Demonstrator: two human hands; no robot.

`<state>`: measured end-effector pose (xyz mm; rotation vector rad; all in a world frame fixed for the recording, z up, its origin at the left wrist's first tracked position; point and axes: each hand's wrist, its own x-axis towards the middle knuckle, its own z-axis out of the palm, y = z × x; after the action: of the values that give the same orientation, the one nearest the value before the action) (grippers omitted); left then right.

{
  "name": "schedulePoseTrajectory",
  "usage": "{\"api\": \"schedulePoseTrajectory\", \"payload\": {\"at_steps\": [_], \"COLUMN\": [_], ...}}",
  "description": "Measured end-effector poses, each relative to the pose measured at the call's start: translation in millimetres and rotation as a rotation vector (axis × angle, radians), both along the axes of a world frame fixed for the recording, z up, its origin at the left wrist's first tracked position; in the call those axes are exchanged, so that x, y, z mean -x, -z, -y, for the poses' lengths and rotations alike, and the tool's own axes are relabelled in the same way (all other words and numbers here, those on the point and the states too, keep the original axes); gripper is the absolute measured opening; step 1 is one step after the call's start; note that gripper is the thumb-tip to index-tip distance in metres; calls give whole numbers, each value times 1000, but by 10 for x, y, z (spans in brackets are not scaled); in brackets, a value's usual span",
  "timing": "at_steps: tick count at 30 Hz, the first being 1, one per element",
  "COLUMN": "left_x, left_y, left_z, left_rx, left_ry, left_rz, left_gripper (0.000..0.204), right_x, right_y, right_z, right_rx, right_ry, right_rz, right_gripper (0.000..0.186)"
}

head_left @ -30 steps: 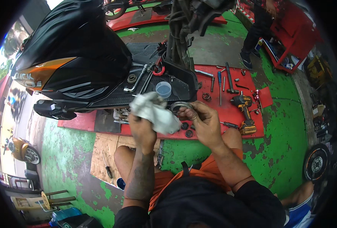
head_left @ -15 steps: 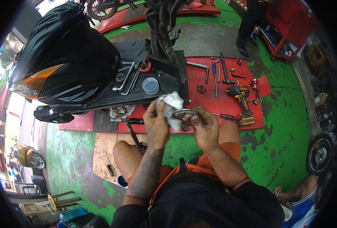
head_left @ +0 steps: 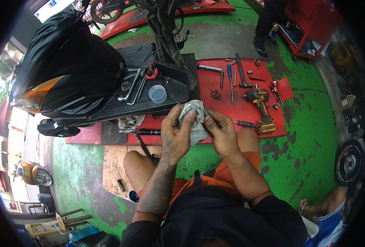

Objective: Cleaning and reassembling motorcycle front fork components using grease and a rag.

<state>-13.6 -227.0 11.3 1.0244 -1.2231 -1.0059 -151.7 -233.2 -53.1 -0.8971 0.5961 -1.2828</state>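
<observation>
My left hand (head_left: 177, 133) is closed on a crumpled, stained white rag (head_left: 198, 129), its thumb pressing on the cloth. Close beside it, my right hand (head_left: 222, 133) pinches the edge of a round metal part that the rag and fingers now cover almost wholly. Both hands are held together over the near edge of a red platform (head_left: 211, 117), in front of my knees. Beyond them, on the black scooter's footboard, stand a clear round plastic cup (head_left: 157, 94), a bearing-like ring (head_left: 126, 86) and an L-shaped wrench (head_left: 129, 86).
Right on the platform lie a cordless impact wrench (head_left: 260, 105), a hammer (head_left: 241, 72) and several screwdrivers and sockets. The covered black scooter (head_left: 75, 78) fills the left. A person's legs (head_left: 261, 37) stand beside a red tool cart (head_left: 310, 26). A loose wheel (head_left: 350, 163) is at the right.
The rag has been brought over the round metal part, which showed plainly between my hands before. My hands have drawn closer together.
</observation>
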Motion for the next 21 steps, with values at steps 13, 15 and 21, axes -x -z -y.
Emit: {"api": "schedulePoseTrajectory", "payload": {"at_steps": [13,15,21], "left_x": [-520,-446,88], "left_y": [-19,2,87], "left_z": [247,106,-27], "left_rx": [156,165,171], "left_ry": [-296,-147,65], "left_rz": [-297,-27,389], "left_gripper": [30,40,15], "right_x": [109,169,119], "right_y": [-135,-209,-135], "right_z": [-125,-124,-176], "right_rx": [151,115,301], "right_ry": [163,198,218], "right_rz": [-52,-176,-358], "right_gripper": [21,20,27]}}
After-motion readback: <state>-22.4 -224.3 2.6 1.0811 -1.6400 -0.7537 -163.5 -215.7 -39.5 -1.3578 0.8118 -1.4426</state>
